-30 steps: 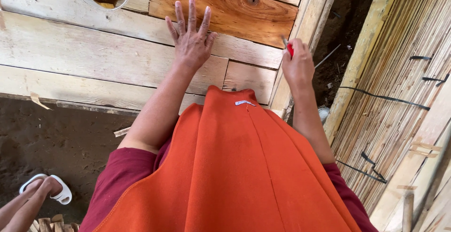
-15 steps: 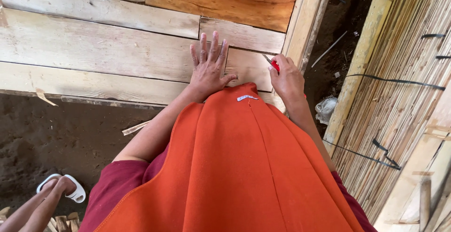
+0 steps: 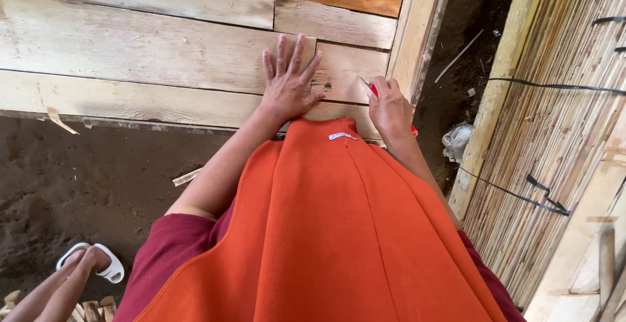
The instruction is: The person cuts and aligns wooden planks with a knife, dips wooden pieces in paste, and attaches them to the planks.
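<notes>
The left hand point(image 3: 287, 87) lies flat, fingers apart, on the wooden bench point(image 3: 130, 54) near its right edge, and the right hand point(image 3: 390, 103), fingers clamped on a red knife point(image 3: 370, 88) just beside it, might slip and cut it.

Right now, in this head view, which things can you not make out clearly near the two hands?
- Red-handled tool: the right hand closes around it, so only a red bit and a thin tip show; its kind is unclear.
- Plank under the left hand: the palm hides any mark there.
- Person's lower body: hidden by the orange garment.
- Another person's foot in a white sandal: cut off by the bottom-left edge.
</notes>
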